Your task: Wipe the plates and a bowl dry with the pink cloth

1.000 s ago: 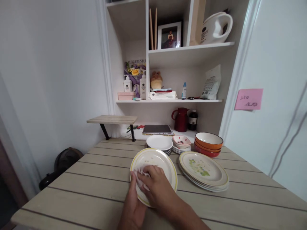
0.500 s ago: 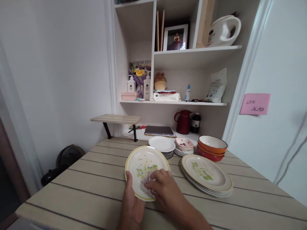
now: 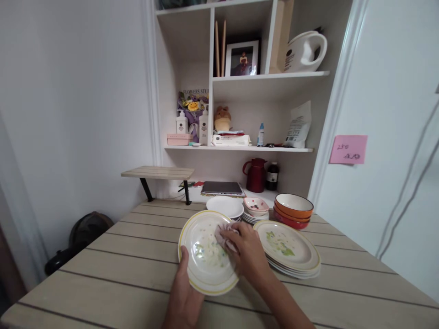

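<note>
A cream plate (image 3: 202, 274) with a yellow rim and a green leaf pattern is tilted up toward me above the table. My left hand (image 3: 185, 283) grips its lower left edge, thumb on the face and the other fingers hidden beneath. Bunched in my right hand (image 3: 245, 246) is a pale pinkish cloth (image 3: 226, 235), pressed against the plate's upper right face. Just right of that hand lies a stack of oval plates (image 3: 288, 246) with the same yellow rim and leaf pattern.
Behind the held plate stand a stack of white plates (image 3: 224, 206), pink-patterned small bowls (image 3: 256, 205) on small plates, and orange and red bowls (image 3: 294, 208). A small wooden riser (image 3: 157, 172) is at the table's back left. Shelves (image 3: 264, 148) rise behind, with a red jug (image 3: 256, 176) beneath.
My right hand has moved the cloth from the plate's lower middle up to its upper right. The held plate is turned slightly, and the whole view has shifted a little.
</note>
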Motion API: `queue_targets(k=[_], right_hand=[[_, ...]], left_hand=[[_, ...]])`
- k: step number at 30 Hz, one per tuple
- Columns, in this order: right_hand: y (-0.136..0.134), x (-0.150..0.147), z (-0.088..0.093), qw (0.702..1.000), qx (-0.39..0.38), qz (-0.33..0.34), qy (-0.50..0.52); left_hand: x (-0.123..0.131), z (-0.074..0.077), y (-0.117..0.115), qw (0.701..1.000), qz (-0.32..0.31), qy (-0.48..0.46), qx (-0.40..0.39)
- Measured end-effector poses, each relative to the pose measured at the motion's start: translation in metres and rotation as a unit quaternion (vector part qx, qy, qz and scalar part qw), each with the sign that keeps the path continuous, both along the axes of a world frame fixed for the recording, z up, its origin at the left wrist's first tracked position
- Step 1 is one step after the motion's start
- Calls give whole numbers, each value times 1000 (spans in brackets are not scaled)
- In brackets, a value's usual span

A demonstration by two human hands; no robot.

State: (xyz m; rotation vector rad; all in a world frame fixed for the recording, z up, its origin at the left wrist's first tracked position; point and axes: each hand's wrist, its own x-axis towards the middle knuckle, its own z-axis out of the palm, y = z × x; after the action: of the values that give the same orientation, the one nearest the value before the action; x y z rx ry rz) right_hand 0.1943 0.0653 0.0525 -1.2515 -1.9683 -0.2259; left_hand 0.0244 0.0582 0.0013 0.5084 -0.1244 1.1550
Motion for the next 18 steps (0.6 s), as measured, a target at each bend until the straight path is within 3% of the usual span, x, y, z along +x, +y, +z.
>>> queue_targets(k=[5, 9, 11, 14, 18], right_hand=[[-23, -23, -8, 993, -53, 101, -23], [-28, -43, -8, 983, -51, 173, -33], [-23, -43, -6, 987, -30, 157, -34], [-11, -29, 0, 998, 5, 69, -15], [-3, -2, 4, 999, 20, -28, 31]], left_hand=[[-12, 3, 1, 998, 17, -31, 55], [-10, 2, -1, 999, 25, -17, 41], [-4, 0, -3, 1000, 19, -1, 11], [7, 0, -5, 999, 10, 19, -25], [7, 2, -6, 1000, -8, 3, -5]])
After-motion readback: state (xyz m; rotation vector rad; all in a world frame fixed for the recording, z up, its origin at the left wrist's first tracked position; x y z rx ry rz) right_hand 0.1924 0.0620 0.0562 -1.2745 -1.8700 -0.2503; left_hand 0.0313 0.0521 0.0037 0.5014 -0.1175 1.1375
